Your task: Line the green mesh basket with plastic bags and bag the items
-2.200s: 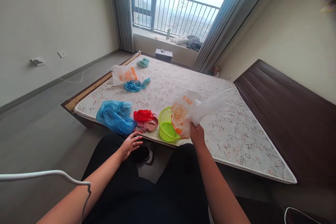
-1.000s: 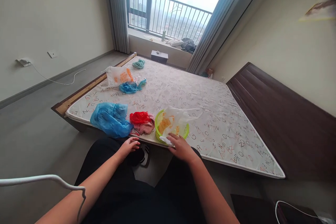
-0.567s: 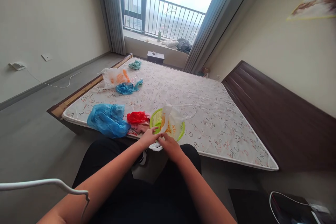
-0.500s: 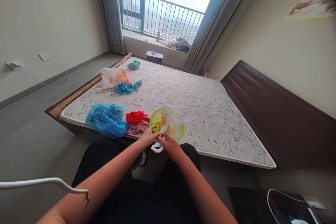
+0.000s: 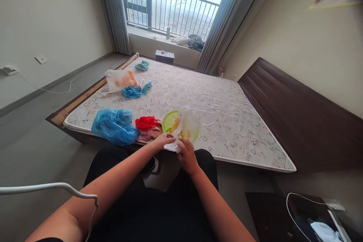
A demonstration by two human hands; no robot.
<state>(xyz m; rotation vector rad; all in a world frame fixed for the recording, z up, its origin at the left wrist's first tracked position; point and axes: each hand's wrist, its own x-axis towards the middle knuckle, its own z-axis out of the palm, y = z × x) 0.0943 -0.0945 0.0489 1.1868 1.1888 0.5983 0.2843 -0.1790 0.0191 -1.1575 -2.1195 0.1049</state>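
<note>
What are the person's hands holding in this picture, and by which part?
Both the left hand and the right hand grip the white plastic bag by its bunched near end, at the mattress edge; the rest lies over the green basket.

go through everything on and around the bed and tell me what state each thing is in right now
White plastic bag: draped in the green basket, near end bunched in both hands.
Left hand: pinching the bag.
Right hand: closed on the bag.
Green basket: upright, at the mattress edge.
Blue bag: crumpled, lying loose.
Red bag: crumpled on pink cloth.
Far white bag: lying slack.
Curtains: drawn open.
</note>
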